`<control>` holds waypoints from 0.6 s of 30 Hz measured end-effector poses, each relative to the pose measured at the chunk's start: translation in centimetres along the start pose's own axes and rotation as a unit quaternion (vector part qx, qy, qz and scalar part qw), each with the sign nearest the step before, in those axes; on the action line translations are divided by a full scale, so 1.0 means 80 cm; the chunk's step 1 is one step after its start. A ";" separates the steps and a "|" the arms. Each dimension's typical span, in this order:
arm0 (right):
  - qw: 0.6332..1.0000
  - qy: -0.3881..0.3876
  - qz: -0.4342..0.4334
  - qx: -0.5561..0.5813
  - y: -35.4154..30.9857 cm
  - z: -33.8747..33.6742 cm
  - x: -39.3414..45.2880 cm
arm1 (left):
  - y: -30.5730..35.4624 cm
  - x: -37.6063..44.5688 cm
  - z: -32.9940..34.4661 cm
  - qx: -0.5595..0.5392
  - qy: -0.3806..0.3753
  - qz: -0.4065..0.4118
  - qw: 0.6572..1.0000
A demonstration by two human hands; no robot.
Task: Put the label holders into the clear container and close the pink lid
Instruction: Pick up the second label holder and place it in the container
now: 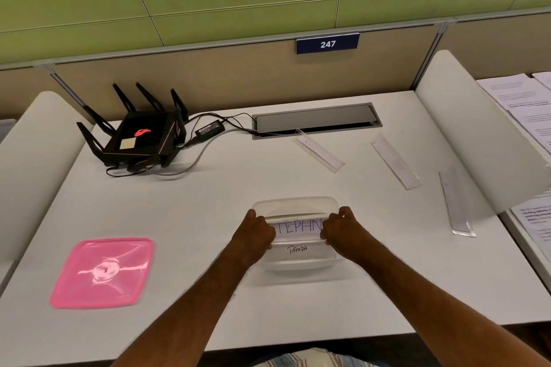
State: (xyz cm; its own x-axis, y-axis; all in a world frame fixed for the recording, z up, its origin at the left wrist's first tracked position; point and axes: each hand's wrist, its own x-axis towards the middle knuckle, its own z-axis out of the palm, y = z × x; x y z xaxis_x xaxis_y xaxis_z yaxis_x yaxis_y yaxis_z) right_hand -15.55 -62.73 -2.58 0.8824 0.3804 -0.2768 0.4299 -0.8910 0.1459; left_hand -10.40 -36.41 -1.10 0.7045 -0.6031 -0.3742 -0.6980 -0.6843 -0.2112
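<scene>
The clear container (298, 204) stands on the white desk in front of me. Over its opening I hold a label holder (298, 227) with handwritten letters, my left hand (256, 231) gripping its left end and my right hand (343, 231) its right end. Another label holder marked "PANDA" (298, 250) lies in the container below it. Three more clear label holders lie on the desk to the right: one (320, 153) near the cable slot, one (395, 161) further right, one (456, 205) by the right divider. The pink lid (101, 272) lies flat at the left.
A black router (140, 135) with antennas, a power brick (210, 129) and cables sit at the back left. A grey cable slot (316, 121) is set into the desk at the back. White dividers flank the desk; papers (521, 98) lie beyond the right one.
</scene>
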 end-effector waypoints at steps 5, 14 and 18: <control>1.000 0.006 0.012 -0.027 -0.008 0.006 -0.001 | 0.006 0.004 0.006 0.002 0.004 -0.001 1.000; 1.000 0.009 0.021 0.008 -0.011 0.001 -0.002 | 0.005 -0.003 0.010 -0.039 0.028 -0.009 0.999; 1.000 0.018 0.018 0.017 -0.015 -0.009 -0.005 | 0.005 -0.001 0.012 -0.054 0.044 -0.013 0.998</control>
State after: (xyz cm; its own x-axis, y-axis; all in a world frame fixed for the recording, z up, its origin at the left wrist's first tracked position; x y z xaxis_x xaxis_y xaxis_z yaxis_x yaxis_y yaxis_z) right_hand -16.29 -61.65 -1.93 0.9033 0.3569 -0.2380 0.3922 -0.9118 0.1216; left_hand -10.83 -36.22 -2.03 0.7336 -0.6151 -0.2890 -0.6651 -0.7371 -0.1196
